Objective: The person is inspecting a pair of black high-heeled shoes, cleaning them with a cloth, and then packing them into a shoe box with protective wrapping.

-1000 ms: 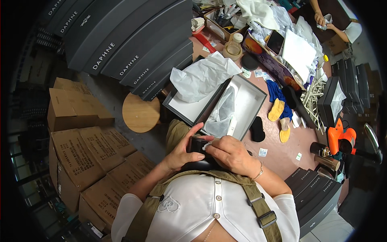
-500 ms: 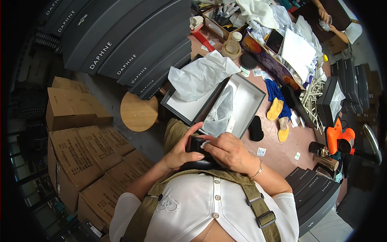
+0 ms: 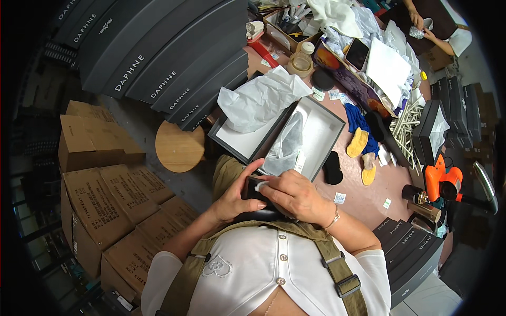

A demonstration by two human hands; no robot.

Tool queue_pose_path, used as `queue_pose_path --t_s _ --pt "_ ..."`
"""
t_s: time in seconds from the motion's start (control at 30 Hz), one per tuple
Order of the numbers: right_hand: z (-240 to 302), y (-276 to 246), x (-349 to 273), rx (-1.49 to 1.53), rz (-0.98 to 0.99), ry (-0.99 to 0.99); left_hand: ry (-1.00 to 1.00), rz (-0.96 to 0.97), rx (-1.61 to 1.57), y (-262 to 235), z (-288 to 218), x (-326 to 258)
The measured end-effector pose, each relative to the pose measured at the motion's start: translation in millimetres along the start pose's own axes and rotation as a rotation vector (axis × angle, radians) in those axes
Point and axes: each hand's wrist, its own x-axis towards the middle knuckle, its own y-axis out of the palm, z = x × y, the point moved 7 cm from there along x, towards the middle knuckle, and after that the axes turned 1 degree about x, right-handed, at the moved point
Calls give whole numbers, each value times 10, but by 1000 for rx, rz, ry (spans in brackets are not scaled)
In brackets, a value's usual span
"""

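Gripping black shoe [image 3: 256, 196] between both hands' fingers [image 3: 247, 176].

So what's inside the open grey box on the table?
The open grey box with its white lining holds crumpled clear plastic wrap and a small white slip. Whatever lies under the wrap is covered and can't be seen.

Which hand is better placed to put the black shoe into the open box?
Probably the left hand: it grips the black shoe around its side, while the right hand presses a white wad on it. The open box lies just ahead.
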Motion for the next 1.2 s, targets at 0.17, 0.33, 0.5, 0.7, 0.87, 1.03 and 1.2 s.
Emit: queue_pose_path --t_s 0.17,0.33,0.5,0.7,0.87,1.03,1.2 --pt "-11 8 -77 3 14 32 2 -9 -24 -10 13 -2" --pt "24 47 -99 81 -7 54 4 -6 -87 -35 61 -13" --pt "-62 51 -19 28 -92 70 25 -7 6 -11 35 -3" --pt "-28 66 -89 22 -77 92 105 -69 -69 -45 142 -31" --pt "69 172 -121 195 -24 24 92 -99 -182 -8 131 -50" --pt "38 80 -11 -73 -155 63 102 -155 -81 5 100 -52" --pt "-113 13 160 -155 -58 189 130 -217 -136 37 57 -4"
